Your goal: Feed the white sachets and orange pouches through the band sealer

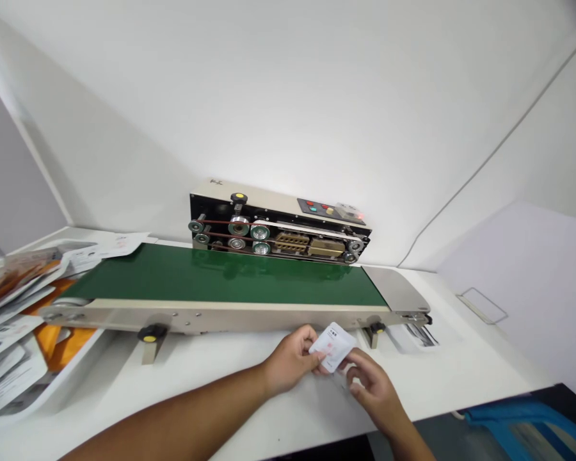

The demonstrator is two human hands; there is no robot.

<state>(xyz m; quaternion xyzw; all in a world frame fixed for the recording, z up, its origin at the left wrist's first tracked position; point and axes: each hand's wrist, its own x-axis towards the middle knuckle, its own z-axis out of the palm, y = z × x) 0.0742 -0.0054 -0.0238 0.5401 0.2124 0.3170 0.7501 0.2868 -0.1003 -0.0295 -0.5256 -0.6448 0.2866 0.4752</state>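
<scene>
In the head view, my left hand (pixel 294 360) grips a small white printed pouch (pixel 333 346) between thumb and fingers, just in front of the conveyor. My right hand (pixel 373 387) is at the pouch's right edge, its index finger reaching up against it and the other fingers curled in. A small translucent thing shows below the pouch, close to the right fingertips; what it is I cannot make out. Behind both hands stands a band sealing machine (pixel 281 221) with a green conveyor belt (pixel 230 275).
At the left, a white bin (pixel 72 374) holds many white and orange pouches, some lying over the belt's end. A metal plate (pixel 397 289) extends the belt at right. Below it is a small container (pixel 415 336) with packets. A blue stool (pixel 523 416) stands lower right.
</scene>
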